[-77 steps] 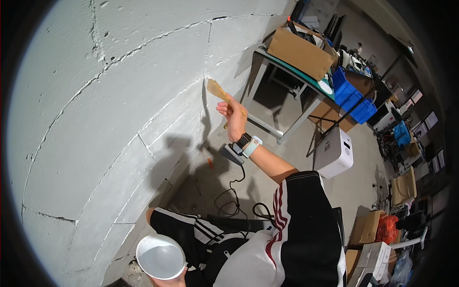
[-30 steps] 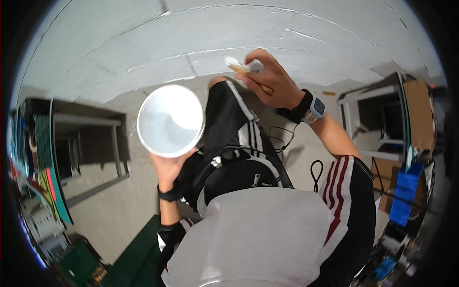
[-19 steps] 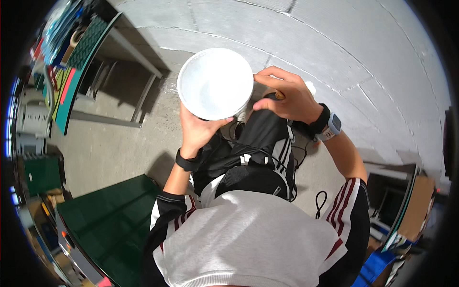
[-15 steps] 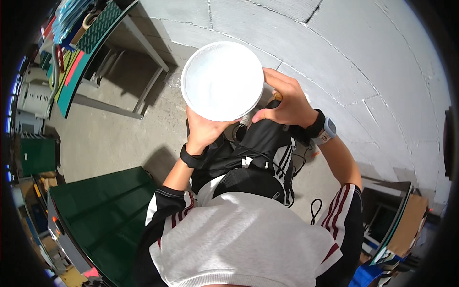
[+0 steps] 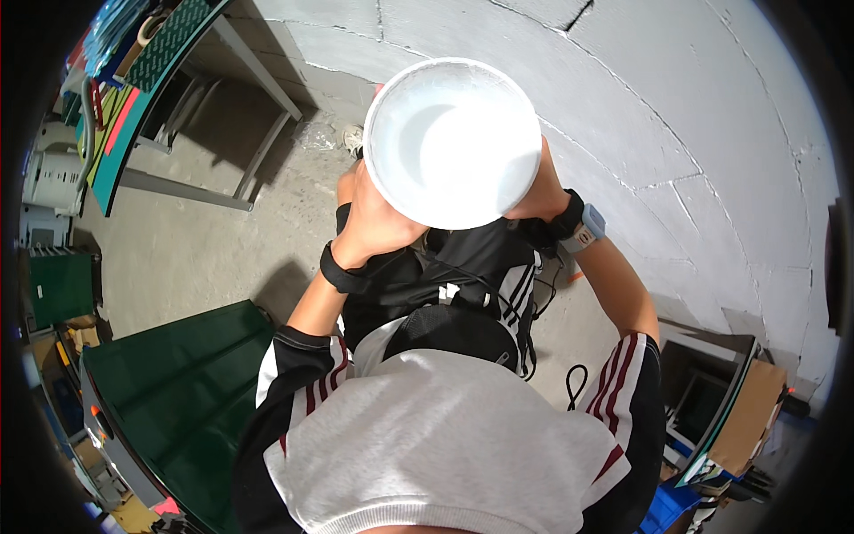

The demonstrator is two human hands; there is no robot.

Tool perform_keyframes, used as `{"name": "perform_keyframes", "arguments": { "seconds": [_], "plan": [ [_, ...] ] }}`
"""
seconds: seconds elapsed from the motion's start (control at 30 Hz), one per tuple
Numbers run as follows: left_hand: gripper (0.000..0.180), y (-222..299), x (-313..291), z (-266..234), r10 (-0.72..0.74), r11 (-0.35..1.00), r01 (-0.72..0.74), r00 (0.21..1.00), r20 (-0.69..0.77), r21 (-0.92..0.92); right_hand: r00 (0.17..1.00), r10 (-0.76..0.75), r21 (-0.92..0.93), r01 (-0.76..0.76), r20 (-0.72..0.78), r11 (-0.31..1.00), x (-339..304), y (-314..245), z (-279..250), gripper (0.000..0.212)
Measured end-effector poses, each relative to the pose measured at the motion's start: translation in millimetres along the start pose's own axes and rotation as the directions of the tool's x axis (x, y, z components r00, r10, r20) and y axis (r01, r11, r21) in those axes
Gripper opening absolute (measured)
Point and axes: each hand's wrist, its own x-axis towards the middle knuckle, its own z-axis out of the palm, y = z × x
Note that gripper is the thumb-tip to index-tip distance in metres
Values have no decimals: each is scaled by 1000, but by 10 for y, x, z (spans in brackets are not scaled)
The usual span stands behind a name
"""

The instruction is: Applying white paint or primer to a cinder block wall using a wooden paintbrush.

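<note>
A round white plastic bucket [image 5: 449,142] is held up in front of my knees, its wide mouth facing me. Strong light washes out much of its inside, and I make out nothing in it. My left hand [image 5: 382,215] grips the near-left side, its fingers mostly behind the wall. On the right side my right hand [image 5: 540,189] holds on too, with its fingers largely hidden by the bucket. Each wrist wears a black band, and a pale watch [image 5: 589,222] sits on the right one.
A white block wall [image 5: 658,116] rises ahead and right. At the far left stands a green-topped workbench [image 5: 116,160] with tape and papers. A dark green surface [image 5: 182,392] lies close on my left. Beside my right elbow is a shelf unit [image 5: 712,383] with cardboard.
The bucket has shifted right and tilted, so more of its inside shows. My right hand, whose thumb stood apart from the rim, has closed in behind its right side.
</note>
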Motion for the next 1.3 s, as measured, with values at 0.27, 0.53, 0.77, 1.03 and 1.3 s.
{"name": "perform_keyframes", "arguments": {
  "seconds": [0.27,0.53,0.77,1.03,1.3],
  "plan": [
    [123,-71,66,156,-89,993,86,995,-38,-76,989,-68,-159,46,-132,986,-83,232,15,111],
    [29,579,-104,560,324,932,-332,943,80,142,962,104,-338,-189,-252,922,12,350,-16,110],
    [47,639,289,1335,245,930,-258,966,81,262,949,247,-342,-302,-194,890,147,34,103,94],
    [46,579,331,1541,145,911,-131,989,-5,391,936,299,-365,-347,-184,864,151,-85,155,91],
    [45,574,303,1585,103,911,-87,995,-18,402,923,369,-483,-375,-110,791,-259,-46,138,84]
  ]
}}
